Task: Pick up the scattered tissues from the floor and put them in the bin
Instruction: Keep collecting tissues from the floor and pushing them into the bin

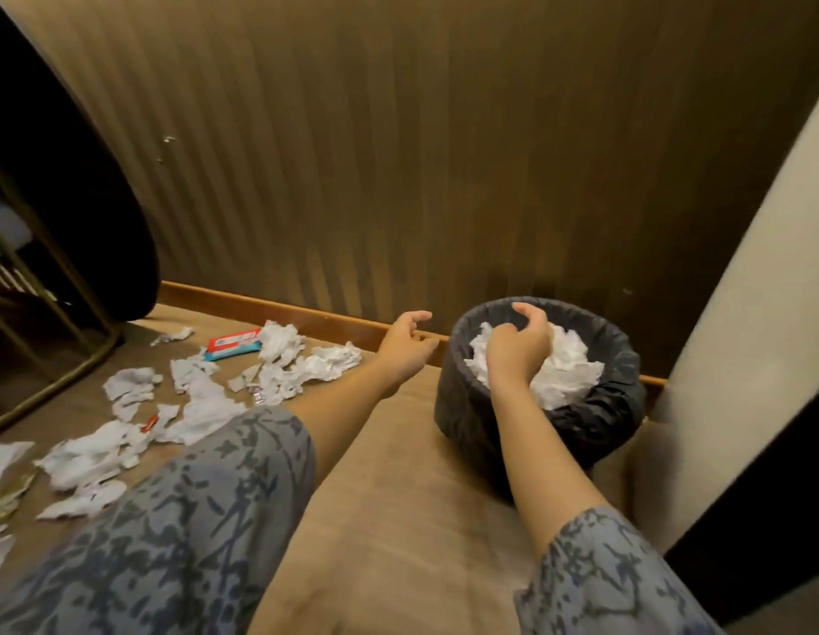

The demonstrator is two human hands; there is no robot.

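Our right hand (520,346) curls loosely over tissues in the bin (472,405), our left hand (405,343) hangs empty and loosely curled, and the red-and-blue packet's (233,345) print is unreadable.

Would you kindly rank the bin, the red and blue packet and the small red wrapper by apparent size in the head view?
1. The bin, clearly largest, though it is also nearer the camera.
2. The red and blue packet, by the skirting.
3. The small red wrapper, smallest although nearer than the packet.
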